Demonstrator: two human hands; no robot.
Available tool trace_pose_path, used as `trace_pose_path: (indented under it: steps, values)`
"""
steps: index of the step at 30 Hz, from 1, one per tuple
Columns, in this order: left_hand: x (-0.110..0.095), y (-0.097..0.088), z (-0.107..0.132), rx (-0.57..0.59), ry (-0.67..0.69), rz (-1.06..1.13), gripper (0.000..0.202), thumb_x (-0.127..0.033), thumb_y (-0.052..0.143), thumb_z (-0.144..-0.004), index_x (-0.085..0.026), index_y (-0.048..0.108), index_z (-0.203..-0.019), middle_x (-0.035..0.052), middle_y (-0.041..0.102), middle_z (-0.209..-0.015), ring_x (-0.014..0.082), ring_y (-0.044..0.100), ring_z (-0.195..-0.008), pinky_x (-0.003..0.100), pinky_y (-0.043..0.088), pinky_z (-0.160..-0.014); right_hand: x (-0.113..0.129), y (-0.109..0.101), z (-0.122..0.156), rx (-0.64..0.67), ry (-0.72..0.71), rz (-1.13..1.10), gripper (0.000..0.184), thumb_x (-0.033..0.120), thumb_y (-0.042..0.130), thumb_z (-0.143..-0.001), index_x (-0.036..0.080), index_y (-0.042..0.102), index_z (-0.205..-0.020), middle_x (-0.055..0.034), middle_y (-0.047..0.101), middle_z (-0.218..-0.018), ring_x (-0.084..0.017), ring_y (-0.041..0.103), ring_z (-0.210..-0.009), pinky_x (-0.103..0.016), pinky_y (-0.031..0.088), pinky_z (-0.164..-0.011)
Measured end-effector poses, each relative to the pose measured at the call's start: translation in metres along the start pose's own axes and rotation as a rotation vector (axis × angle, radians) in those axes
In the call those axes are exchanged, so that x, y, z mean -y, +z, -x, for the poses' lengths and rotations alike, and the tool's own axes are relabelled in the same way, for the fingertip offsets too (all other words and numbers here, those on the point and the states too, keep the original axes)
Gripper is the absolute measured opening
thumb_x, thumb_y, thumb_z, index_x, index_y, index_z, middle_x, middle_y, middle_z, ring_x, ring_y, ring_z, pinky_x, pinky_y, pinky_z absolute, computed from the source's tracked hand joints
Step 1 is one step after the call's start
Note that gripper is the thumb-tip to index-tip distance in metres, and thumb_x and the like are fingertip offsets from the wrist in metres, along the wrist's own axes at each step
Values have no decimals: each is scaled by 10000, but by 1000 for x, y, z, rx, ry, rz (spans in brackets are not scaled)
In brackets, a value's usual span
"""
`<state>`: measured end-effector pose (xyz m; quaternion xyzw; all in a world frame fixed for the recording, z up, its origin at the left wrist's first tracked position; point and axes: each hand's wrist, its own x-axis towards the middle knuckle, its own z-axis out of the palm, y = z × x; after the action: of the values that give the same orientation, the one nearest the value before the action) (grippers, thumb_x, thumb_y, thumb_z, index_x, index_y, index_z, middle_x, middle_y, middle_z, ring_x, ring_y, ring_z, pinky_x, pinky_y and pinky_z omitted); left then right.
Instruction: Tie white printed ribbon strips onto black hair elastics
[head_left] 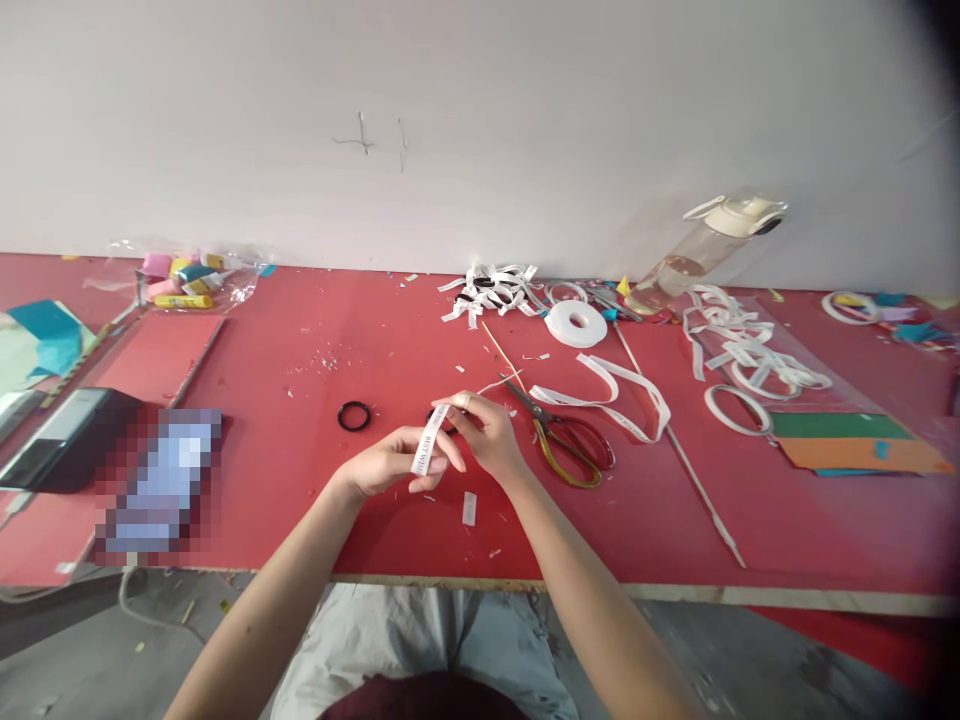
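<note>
A short white printed ribbon (pixel 429 441) stretches between my two hands above the red table. My left hand (pixel 391 462) pinches its lower end between thumb and fingers. At the upper end, my right hand (pixel 484 432) has its thumb and fingertips closed on the ribbon. Part of a black ring, like a hair tie, shows behind the ribbon at the right fingertips; how it is held is hidden. Another black hair tie (pixel 354 416) lies flat to the left. To the right of my right hand are scissors (pixel 559 440) with yellowish and red handles and a long loose ribbon (pixel 637 400).
Tied ribbon bows (pixel 491 290) are heaped by the wall beside a white tape roll (pixel 576 323). A bottle (pixel 705 250) leans at the back right near tangled ribbon (pixel 750 345). A thin stick (pixel 682 450) lies right; a blurred phone (pixel 161 480) lies left.
</note>
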<state>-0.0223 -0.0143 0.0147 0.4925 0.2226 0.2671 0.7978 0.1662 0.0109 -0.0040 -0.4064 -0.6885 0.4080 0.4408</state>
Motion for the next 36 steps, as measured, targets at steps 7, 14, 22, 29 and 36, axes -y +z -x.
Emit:
trace_pose_path:
  steps: [7,14,22,29,36]
  values:
    - [10,1,-3,81,65,65,378,-421,673,-819,-124,747,-1040,-59,382,-408,96,299,-448,282,271,-562,1,4,3,63,19,45,259,380,528,-968,205,719,-992,-20,702,-791,-111,629,-674,-202,467,-613]
    - [6,-1,-7,-93,250,63,339,-423,679,-800,-146,759,-979,-55,369,-363,119,322,-484,287,295,-595,3,4,3,148,-80,24,169,232,528,-931,191,691,-913,-23,714,-852,-124,639,-764,-219,485,-699]
    - [4,3,-13,-42,145,25,448,-503,525,-948,-121,749,-882,-80,301,-353,76,239,-403,256,254,-524,1,5,5,174,-78,-3,144,192,551,-900,194,689,-941,-11,709,-833,-113,638,-730,-199,482,-667]
    - [6,5,-7,-193,109,-34,366,-468,689,-844,-114,754,-909,-89,250,-482,65,206,-468,235,204,-499,3,4,3,5,61,52,287,403,486,-983,195,682,-965,-5,665,-757,-92,547,-595,-198,419,-583]
    - [1,20,-12,-244,166,-619,310,-401,643,-888,-159,796,-1005,3,543,-607,93,387,-516,226,341,-522,6,6,3,42,94,17,282,381,463,-972,198,677,-952,6,594,-691,-96,527,-588,-192,410,-548]
